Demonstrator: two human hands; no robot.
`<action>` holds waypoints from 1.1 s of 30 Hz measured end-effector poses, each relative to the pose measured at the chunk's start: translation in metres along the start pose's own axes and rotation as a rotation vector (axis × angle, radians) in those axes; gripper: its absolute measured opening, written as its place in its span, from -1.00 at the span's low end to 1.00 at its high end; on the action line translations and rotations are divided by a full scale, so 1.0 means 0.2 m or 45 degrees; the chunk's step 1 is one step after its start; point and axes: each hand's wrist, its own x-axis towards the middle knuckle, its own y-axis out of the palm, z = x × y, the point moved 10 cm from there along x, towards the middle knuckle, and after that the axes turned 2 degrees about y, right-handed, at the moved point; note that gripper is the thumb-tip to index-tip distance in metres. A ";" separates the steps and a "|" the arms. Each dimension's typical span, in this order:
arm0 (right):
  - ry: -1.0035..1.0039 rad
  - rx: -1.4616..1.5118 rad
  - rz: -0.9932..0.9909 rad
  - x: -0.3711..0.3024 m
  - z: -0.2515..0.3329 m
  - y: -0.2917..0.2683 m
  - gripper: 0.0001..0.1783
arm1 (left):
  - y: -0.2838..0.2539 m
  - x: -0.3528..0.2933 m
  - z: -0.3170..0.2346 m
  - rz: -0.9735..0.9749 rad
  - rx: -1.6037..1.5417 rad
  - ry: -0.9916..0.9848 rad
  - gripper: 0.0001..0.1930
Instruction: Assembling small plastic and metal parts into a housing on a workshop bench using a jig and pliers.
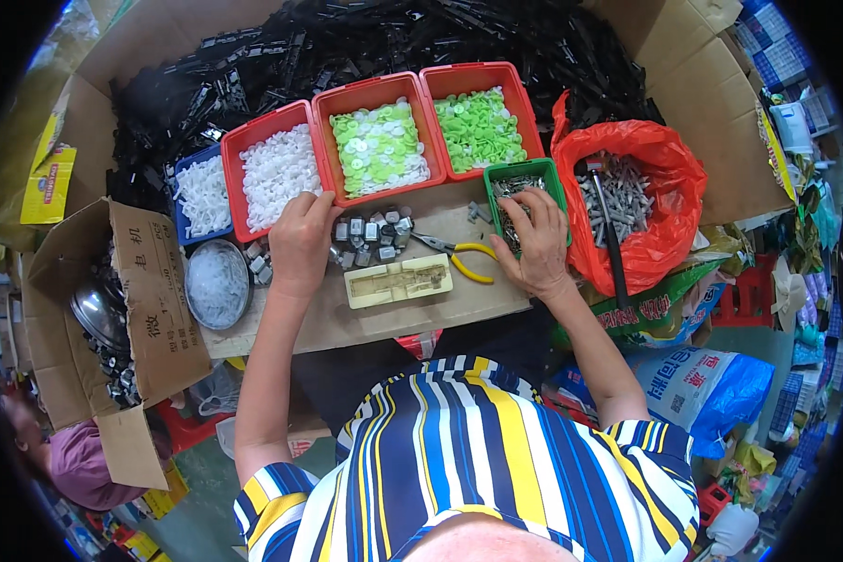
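My left hand [301, 245] is closed at the near edges of the red bin of small white plastic parts [281, 173] and the red bin of green and white discs [382, 150]. Whatever its fingertips hold is hidden. My right hand [539, 242] reaches into a small green bin [557, 175] of thin metal pieces, its fingers curved and apart. Between my hands lies a cream-coloured block-shaped fixture [398, 281] with a long recess. Yellow-handled pliers [473, 263] rest beside it, near my right thumb. Several small metal motor-like blocks [373, 234] sit behind the fixture.
A third red bin [482, 126] holds green parts; a blue bin [203, 197] holds white ones. A round dish [217, 284] stands left. At right, a red plastic bag [660, 225] holds grey parts and a black-handled tool [613, 244]. Black plastic parts [365, 47] are heaped behind.
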 end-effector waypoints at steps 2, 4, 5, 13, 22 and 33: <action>-0.003 0.049 0.051 0.03 0.01 0.00 -0.40 | 0.00 -0.02 0.02 0.043 -0.008 -0.027 -0.76; -0.033 0.123 0.025 0.09 0.03 -0.07 -0.40 | -0.04 -0.02 0.01 0.066 -0.100 -0.048 -0.75; -0.035 0.184 0.014 0.14 0.04 -0.11 -0.41 | -0.07 -0.02 0.01 0.044 -0.133 -0.045 -0.73; -0.432 0.296 0.118 0.75 0.49 0.04 -0.51 | -0.30 -0.14 0.09 -0.145 -0.241 -0.136 -0.76; -0.992 0.318 0.387 1.57 1.50 0.89 -0.51 | -0.38 -0.32 0.16 -0.230 -0.342 -0.293 -0.73; -1.283 -0.212 0.526 1.73 1.69 1.36 -0.67 | -0.40 -0.42 0.35 -0.247 -0.304 -0.417 -0.73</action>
